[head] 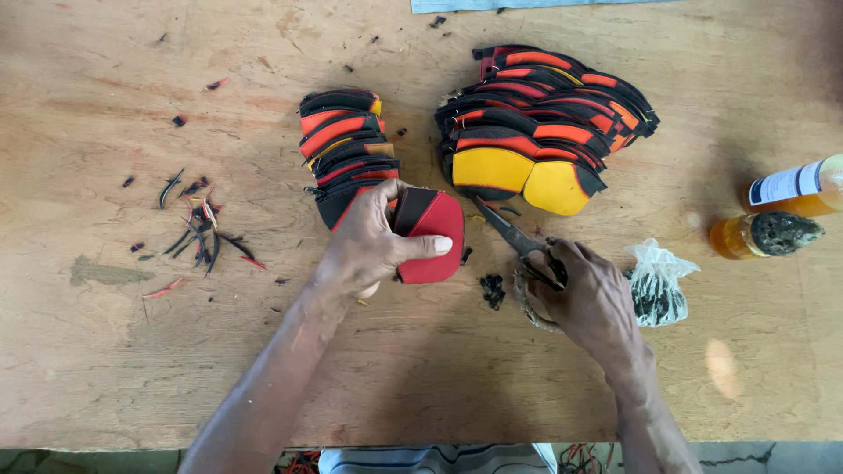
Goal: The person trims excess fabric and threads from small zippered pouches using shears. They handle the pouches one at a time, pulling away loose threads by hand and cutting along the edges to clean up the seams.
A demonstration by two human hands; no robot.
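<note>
My left hand [373, 241] grips a red and black curved shoe piece [430, 237], thumb pressed across its red face, just below a short stack of similar black, red and orange pieces [344, 140]. My right hand [584, 294] is closed on the handles of dark scissors [507, 230], whose blades point up-left toward a bigger stack of black, red and yellow pieces [536, 132].
A wooden table [123, 351] carries thin trimmed scraps [198, 233] at the left, a small dark clump [493, 290] between my hands, a clear plastic bag of dark bits [654, 285], and two orange glue bottles [773, 233] at the right edge.
</note>
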